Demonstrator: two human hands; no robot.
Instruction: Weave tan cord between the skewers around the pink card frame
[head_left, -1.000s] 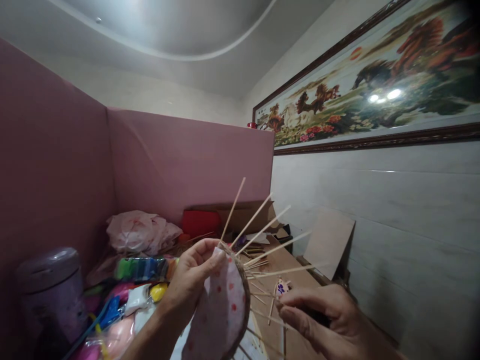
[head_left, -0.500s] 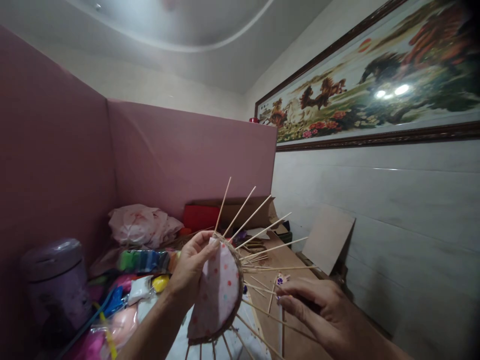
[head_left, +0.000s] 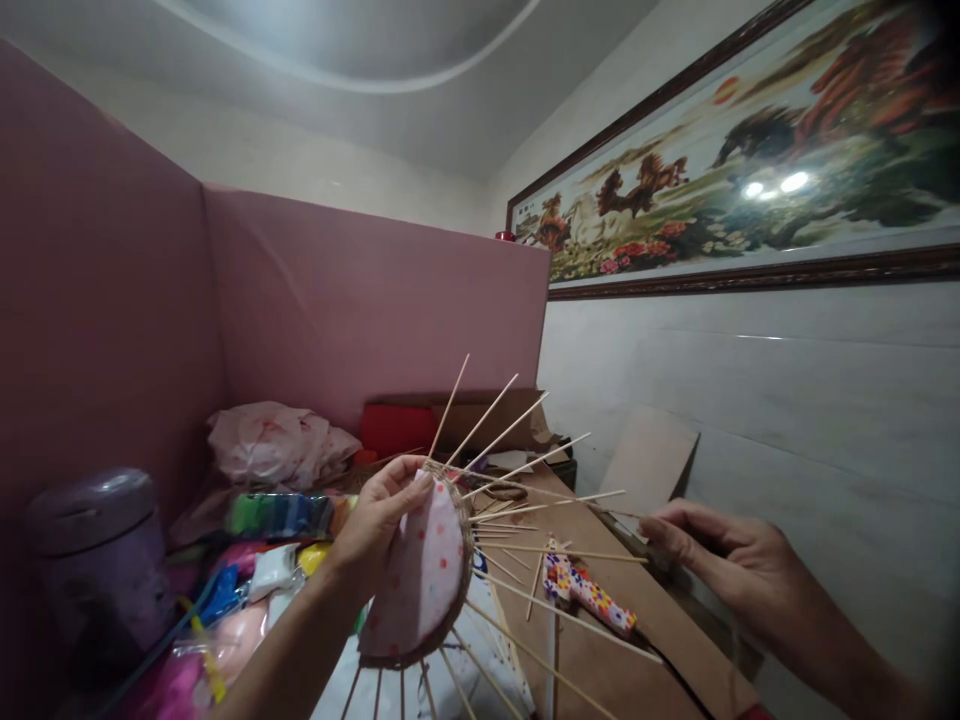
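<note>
My left hand [head_left: 390, 505] grips the top corner of a half-round base [head_left: 427, 570] covered in pale dotted fabric, thumb on the face and fingers behind. Brown twine runs around its curved edge, and several thin wooden sticks [head_left: 491, 418] fan outward from it. Off to the right, my right hand [head_left: 720, 555] pinches a strand of twine [head_left: 619, 513], stretched from the base's upper edge across the sticks; a loose tail hangs below the hand. Between the hands, a flower-patterned tool [head_left: 589, 590], shaped like a glue gun with a black cord, lies on the brown tabletop.
A lilac lidded container [head_left: 97, 570] stands at the left beside bagged colourful clay-like packs [head_left: 281, 515]. Pink panels [head_left: 375, 300] enclose the back and left. A flat board [head_left: 649, 460] leans against the right wall. Loose sticks lie behind the base.
My right hand has moved right and slightly up, away from the sticks, drawing the twine out straight. The flower-patterned tool is now uncovered. My left hand keeps its hold.
</note>
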